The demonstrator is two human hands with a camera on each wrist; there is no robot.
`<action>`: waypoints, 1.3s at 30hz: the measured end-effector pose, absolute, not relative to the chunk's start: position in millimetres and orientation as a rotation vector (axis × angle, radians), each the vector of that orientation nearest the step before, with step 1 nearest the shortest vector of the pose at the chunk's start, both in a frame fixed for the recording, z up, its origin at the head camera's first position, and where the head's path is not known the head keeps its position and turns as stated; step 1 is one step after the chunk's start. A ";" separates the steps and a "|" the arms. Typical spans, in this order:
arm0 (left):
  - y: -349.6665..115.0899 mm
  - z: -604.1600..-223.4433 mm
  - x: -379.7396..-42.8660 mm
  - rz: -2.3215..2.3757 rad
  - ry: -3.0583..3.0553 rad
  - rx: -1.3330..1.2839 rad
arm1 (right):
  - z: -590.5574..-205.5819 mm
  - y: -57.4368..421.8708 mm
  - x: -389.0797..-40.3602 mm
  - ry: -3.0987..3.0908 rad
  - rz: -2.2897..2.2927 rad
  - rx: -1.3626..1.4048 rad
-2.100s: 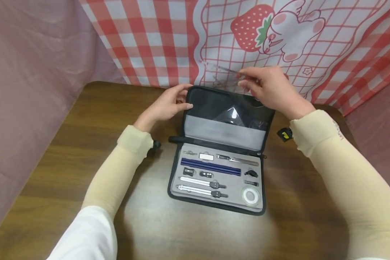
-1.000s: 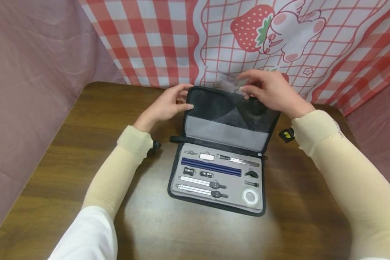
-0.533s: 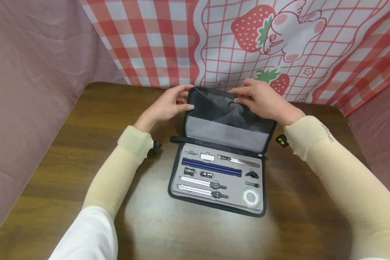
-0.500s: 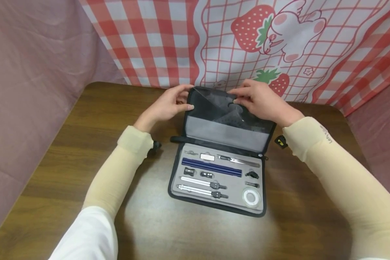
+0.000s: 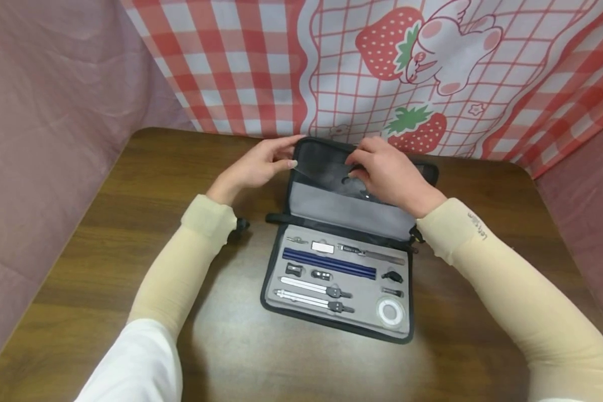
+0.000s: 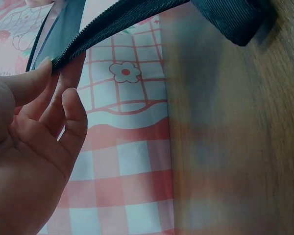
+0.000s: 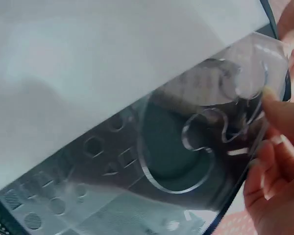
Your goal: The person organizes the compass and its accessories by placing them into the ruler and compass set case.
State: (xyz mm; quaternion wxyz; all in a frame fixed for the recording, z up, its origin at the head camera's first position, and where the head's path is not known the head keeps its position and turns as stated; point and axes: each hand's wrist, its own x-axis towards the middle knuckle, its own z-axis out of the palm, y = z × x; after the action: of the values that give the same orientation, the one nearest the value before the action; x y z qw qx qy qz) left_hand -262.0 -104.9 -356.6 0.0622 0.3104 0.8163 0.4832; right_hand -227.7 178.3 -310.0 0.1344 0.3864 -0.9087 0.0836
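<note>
Against the raised black fabric zip-case lid (image 5: 310, 155), clear plastic curve template (image 7: 225, 169) sits lower than a second ago, right hand (image 5: 389, 173) pinching it; seemingly nearer stowed. Left hand (image 5: 256, 164) pinches lid edge.

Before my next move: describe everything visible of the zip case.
The zip case looks like black fabric, lined grey. It lies open on the table, tray flat, lid tilted up, a strap beside the hinge. Left hand grips the lid's corner; right hand holds a clear template at its dark upper part.
</note>
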 end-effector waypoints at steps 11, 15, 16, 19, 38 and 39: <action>-105.7 -357.4 -263.3 1.432 2.523 0.865 | -299.8 173.8 -224.7 -2.648 0.057 1.089; -105.9 -356.5 -263.5 1.423 2.532 0.856 | -304.1 169.1 -222.3 -2.641 0.040 1.128; -105.8 -356.5 -263.5 1.429 2.524 0.855 | -305.8 167.6 -221.7 -2.637 0.031 1.141; -106.1 -356.6 -262.7 1.432 2.508 0.856 | -310.8 163.7 -220.5 -2.633 0.013 1.155; -107.9 -355.5 -262.0 1.425 2.491 0.843 | -312.9 159.2 -219.2 -2.717 0.015 1.066; -108.3 -355.6 -262.3 1.425 2.485 0.843 | -314.6 158.1 -219.1 -2.714 0.006 1.076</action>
State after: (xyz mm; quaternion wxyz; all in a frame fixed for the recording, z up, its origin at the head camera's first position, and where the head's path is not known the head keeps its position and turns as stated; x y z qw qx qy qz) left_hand -262.3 -108.3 -355.6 0.0777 0.2813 0.8297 0.4759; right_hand -219.1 158.1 -314.6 0.1106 0.3663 -0.9239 0.0020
